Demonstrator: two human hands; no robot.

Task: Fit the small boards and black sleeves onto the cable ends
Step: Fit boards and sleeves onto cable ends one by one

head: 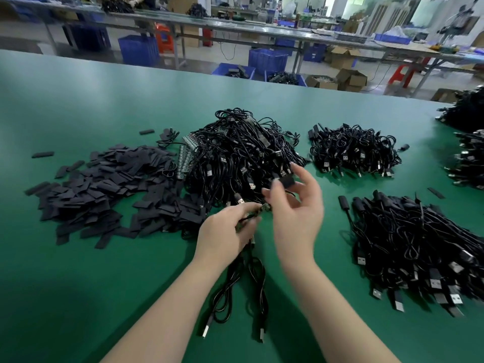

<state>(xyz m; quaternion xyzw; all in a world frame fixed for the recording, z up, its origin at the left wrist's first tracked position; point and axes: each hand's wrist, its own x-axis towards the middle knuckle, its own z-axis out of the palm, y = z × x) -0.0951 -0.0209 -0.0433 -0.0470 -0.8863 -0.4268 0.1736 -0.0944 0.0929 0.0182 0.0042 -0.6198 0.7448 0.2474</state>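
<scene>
My left hand (227, 231) grips the ends of black cables (237, 284) that hang toward me, their USB plugs lying on the green table. A small board (265, 207) sticks out past its fingertips. My right hand (296, 205), blurred by motion, pinches a black sleeve (286, 182) between thumb and fingers just above and to the right of the board. The sleeve and board are apart.
A heap of flat black sleeves (104, 189) lies at the left, a big tangle of cables (241, 153) straight ahead with a strip of small boards (186, 155) at its left edge. More cable piles (408, 244) lie at the right. The green table (78, 297) spreads around.
</scene>
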